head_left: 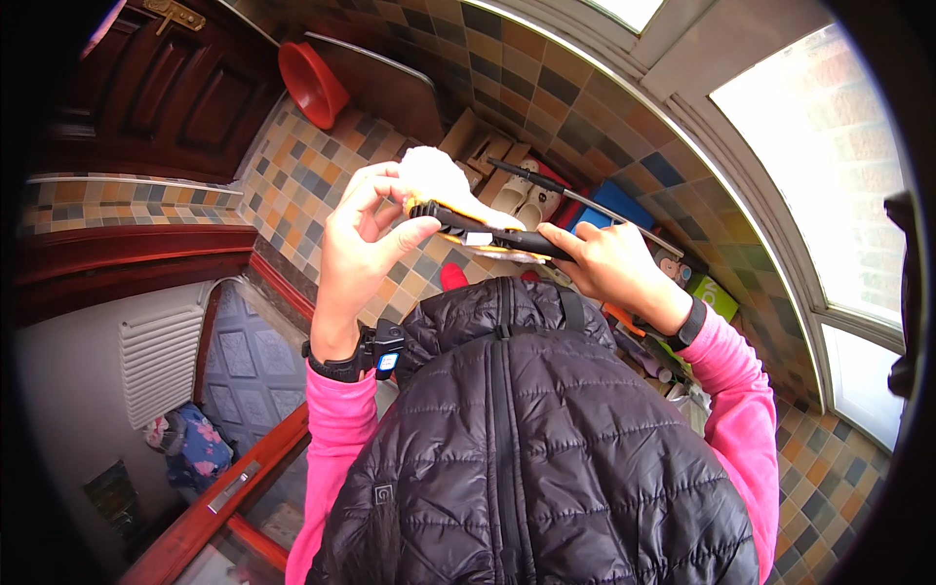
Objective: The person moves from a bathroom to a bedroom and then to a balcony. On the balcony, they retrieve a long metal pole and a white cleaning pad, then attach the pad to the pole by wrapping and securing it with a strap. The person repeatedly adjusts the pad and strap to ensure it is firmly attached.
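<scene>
In front of my chest I hold a mop head with a white fluffy pad (pixel 436 177), a yellow edge and a black plastic frame (pixel 458 222). My left hand (pixel 366 234) pinches its left end, thumb on the black ribbed part and fingers behind the fluff. A black handle (pixel 534 244) runs right from the frame, and my right hand (pixel 619 268) is closed around it. A small white label sits on the black part. The underside of the pad is mostly hidden.
Beyond my hands, a black-and-silver pole (pixel 609 210) slants across pale clogs (pixel 538 208), cardboard boxes (pixel 478 146) and a blue item (pixel 624 207) along the tiled wall. A red basin (pixel 312 86) leans near the dark wooden door (pixel 166 88). A wood-framed glass panel (pixel 229 487) is at lower left.
</scene>
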Available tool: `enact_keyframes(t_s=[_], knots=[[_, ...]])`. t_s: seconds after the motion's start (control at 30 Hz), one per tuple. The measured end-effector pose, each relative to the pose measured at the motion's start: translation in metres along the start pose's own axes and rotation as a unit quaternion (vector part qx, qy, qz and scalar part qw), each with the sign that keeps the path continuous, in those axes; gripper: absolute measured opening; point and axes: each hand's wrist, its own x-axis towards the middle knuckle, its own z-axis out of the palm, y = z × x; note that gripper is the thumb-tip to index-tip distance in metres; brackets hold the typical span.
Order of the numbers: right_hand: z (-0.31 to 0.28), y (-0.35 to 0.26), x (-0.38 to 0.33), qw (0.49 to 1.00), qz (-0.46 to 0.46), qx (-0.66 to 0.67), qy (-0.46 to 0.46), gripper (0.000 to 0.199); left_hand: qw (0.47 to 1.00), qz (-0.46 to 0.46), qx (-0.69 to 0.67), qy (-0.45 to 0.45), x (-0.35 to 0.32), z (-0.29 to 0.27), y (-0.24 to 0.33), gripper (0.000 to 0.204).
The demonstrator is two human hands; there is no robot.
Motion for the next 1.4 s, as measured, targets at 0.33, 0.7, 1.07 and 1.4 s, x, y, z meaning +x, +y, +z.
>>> enact_keyframes(t_s=[0.33,0.7,1.07,1.4], knots=[[0.009,0.000,0.002,0.999,0.026,0.010,0.028,0.048,0.994,0.011,-0.110,0.021,0.004,0.011,-0.018,0.027],[-0.001,0.003,0.016,0.997,0.045,0.026,0.060,0.049,0.994,0.019,-0.102,0.033,0.038,0.021,0.003,0.021],[-0.001,0.002,0.015,0.996,0.056,0.048,0.049,0.044,0.997,-0.059,0.025,0.033,0.046,0.006,0.006,0.023],[0.004,-0.007,0.019,0.991,0.105,0.047,0.073,0.044,0.999,0.018,0.027,0.042,0.039,0.018,0.001,0.046]])
